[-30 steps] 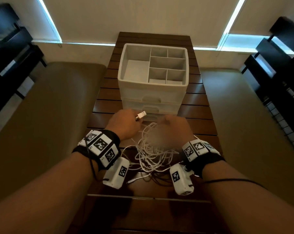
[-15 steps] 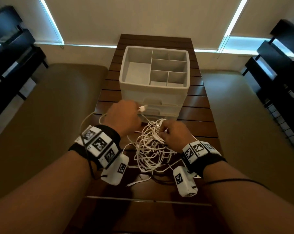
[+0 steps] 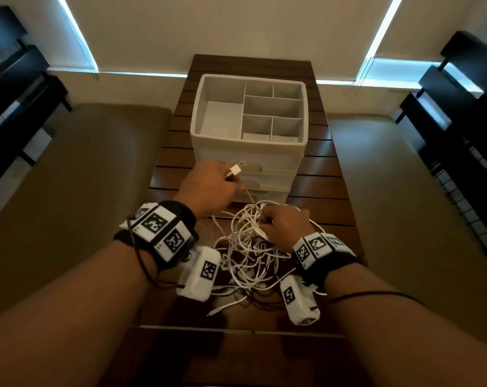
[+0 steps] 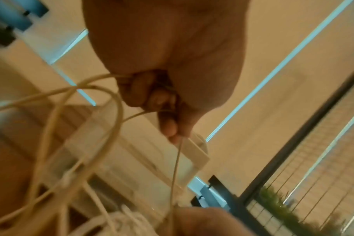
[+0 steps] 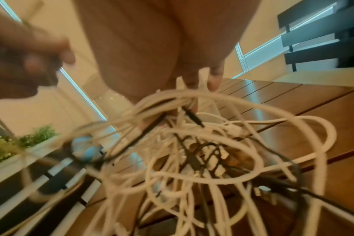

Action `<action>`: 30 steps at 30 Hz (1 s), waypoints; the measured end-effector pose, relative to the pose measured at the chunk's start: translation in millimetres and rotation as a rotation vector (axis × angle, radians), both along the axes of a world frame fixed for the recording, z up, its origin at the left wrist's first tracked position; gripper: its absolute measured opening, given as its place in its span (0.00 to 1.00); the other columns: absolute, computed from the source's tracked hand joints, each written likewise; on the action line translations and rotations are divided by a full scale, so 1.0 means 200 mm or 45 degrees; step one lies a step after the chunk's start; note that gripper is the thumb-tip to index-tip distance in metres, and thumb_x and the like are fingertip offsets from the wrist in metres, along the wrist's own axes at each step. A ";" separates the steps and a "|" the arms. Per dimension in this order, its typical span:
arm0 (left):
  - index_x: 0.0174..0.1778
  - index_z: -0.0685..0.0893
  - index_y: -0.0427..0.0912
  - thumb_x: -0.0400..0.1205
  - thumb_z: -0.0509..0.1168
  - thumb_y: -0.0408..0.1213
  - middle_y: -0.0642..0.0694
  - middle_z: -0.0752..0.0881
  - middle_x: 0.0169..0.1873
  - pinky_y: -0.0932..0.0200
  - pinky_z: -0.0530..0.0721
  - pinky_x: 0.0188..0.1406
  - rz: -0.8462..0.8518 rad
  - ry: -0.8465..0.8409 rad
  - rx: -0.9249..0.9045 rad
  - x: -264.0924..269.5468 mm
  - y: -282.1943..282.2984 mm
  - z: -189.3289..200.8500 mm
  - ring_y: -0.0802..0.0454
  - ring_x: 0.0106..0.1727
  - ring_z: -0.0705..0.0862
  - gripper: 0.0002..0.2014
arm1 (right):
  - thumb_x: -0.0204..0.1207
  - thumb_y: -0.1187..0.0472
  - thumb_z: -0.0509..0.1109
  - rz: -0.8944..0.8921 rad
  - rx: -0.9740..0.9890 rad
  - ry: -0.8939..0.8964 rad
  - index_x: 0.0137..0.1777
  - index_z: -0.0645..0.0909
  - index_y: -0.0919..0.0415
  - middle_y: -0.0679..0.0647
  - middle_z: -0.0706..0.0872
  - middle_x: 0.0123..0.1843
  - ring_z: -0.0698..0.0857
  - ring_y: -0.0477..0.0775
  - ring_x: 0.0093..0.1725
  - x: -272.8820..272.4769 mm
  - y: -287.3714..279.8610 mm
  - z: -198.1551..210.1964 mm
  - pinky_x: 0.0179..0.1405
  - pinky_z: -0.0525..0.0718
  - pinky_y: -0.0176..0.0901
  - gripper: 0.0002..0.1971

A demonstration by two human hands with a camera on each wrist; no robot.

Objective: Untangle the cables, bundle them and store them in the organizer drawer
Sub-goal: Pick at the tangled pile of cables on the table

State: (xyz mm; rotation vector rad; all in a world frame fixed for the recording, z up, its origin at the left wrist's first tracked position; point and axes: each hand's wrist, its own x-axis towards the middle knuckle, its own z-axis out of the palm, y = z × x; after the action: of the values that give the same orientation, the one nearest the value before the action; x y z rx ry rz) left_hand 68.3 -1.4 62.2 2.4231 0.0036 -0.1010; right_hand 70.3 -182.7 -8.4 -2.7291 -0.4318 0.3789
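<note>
1. At ten o'clock of the tangle, the left hand (image 3: 208,188) pinched a white USB cable (image 3: 246,192) by its plug.
2. At centre lay the cable tangle (image 3: 250,252); pulling hard would likely tighten knots.
3. At two o'clock, the right hand (image 3: 285,226) clutched several strands, short of the organizer (image 3: 249,157).

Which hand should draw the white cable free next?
Left hand: it already pinches the white USB plug. Right hand grips the white cable tangle, likely anchoring it.
</note>
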 end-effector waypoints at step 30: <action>0.33 0.81 0.43 0.79 0.68 0.57 0.48 0.84 0.32 0.57 0.77 0.33 -0.112 0.611 0.677 -0.12 0.30 -0.01 0.52 0.34 0.82 0.20 | 0.76 0.63 0.71 -0.498 0.618 0.095 0.42 0.83 0.55 0.47 0.86 0.38 0.83 0.45 0.39 0.04 -0.18 0.01 0.34 0.77 0.34 0.03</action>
State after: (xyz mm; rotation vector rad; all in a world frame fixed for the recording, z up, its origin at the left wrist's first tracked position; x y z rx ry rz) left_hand 44.0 58.7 60.8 2.8594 0.1594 -0.8092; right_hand 78.8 -218.9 -6.6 -2.2446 0.0372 0.2312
